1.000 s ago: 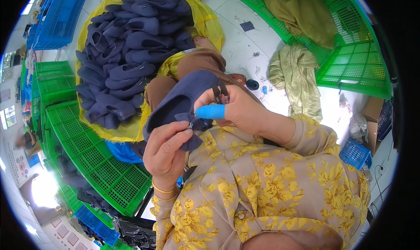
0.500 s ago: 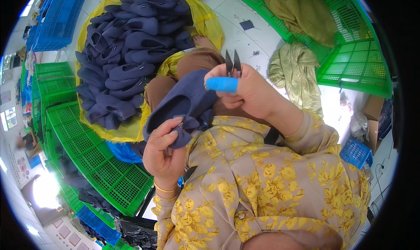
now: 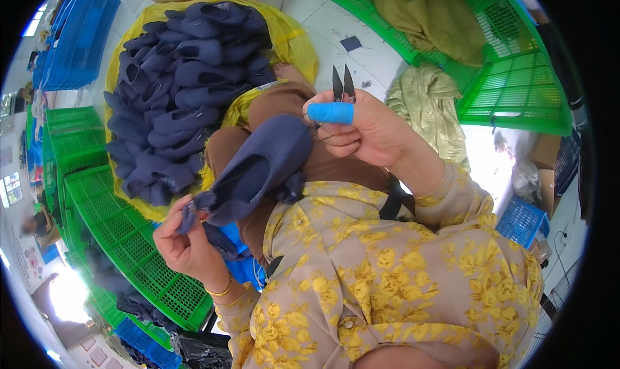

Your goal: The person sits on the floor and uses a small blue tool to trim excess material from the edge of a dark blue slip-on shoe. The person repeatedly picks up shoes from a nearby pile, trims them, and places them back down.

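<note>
Navy slipper (image 3: pixel 272 152) pinched by left hand (image 3: pixel 187 246); right hand (image 3: pixel 367 128) curled round snips (image 3: pixel 338 88).

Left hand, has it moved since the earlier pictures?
Yes: the left hand has moved leftward in the head view, judged against the large green crate at left, which it is now nearer.

Remotely, I see a navy slip-on shoe (image 3: pixel 284 144), blue finger tape (image 3: pixel 330 113), brown trousers (image 3: pixel 279 105), and a yellow-flowered beige blouse (image 3: pixel 394 272).
</note>
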Demonstrator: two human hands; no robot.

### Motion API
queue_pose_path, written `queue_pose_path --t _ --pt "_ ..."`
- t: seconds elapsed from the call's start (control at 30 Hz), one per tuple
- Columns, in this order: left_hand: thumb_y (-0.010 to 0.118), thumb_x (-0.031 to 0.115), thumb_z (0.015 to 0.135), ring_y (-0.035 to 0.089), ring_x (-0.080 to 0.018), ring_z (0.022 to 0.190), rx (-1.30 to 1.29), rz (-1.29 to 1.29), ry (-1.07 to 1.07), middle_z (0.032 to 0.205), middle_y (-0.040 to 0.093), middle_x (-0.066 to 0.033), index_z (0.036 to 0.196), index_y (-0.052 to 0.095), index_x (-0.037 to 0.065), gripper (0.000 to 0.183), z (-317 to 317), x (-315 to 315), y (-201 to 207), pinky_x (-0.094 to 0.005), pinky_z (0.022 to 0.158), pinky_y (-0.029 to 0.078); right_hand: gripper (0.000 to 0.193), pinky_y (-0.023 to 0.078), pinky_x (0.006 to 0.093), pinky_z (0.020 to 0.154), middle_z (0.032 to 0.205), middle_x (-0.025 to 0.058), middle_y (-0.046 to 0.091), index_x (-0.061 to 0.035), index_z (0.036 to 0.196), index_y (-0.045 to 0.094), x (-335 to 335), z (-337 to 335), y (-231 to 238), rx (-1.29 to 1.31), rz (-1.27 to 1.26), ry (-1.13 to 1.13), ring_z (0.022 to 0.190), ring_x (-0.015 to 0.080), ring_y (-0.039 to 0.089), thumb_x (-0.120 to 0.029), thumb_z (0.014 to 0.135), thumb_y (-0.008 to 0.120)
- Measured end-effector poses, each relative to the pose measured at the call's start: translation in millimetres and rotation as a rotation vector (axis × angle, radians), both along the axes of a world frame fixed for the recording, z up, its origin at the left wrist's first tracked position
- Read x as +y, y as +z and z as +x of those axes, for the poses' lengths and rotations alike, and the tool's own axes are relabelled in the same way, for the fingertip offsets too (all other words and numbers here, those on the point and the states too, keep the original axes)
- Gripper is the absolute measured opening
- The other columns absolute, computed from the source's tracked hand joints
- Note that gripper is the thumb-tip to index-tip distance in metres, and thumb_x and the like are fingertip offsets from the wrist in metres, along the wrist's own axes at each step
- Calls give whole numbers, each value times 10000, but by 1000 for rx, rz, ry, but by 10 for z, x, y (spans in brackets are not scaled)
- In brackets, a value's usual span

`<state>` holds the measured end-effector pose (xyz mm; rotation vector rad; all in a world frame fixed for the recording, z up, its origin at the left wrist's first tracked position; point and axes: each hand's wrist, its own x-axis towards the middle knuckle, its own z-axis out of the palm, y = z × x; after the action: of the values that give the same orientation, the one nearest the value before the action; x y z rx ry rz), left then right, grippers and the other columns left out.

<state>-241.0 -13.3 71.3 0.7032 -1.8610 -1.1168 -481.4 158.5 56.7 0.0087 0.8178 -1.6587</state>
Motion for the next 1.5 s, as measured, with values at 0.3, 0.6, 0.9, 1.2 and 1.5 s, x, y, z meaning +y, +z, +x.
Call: queue_pose_path --t 0.3,0.6,0.9,1.2,1.5 --pt "591 -92 881 626 -160 825 -2 19 93 1064 657 -212 1010 513 13 183 125 -117 10 -255 722 535 185 187 188 429 605 -102 348 -177 810 535 39 -67 -13 -12 -14 -58 472 0 253 -193 897 698" --pt "716 -83 674 624 -255 853 -386 -612 -139 975 625 -116 947 677 38 301 23 399 -163 -316 729 519 205 307 187 502 739 -65 581 -78 1033 693 -121 671 -91 375 205 330 554 8 395 -242 911 686" --pt "676 -111 653 646 -267 805 -331 -546 -356 955 647 -139 968 668 0 334 -32 555 -248 -299 712 531 174 483 237 802 949 33 686 4 1024 667 -148 875 -216 453 135 246 876 79 607 -138 925 655" --pt "702 -66 780 645 -197 764 -338 23 -188 896 664 -105 974 663 -4 207 -56 557 -192 -260 697 516 173 469 344 587 740 130 657 -2 833 648 -128 856 -85 989 250 276 635 235 628 -173 835 672" --pt "642 -47 843 616 -149 752 -548 31 -387 875 626 -84 1053 666 4 217 -77 404 -33 -243 650 484 213 512 319 605 829 110 662 -25 913 650 -79 890 -247 1432 77 208 716 264 652 -16 705 696"
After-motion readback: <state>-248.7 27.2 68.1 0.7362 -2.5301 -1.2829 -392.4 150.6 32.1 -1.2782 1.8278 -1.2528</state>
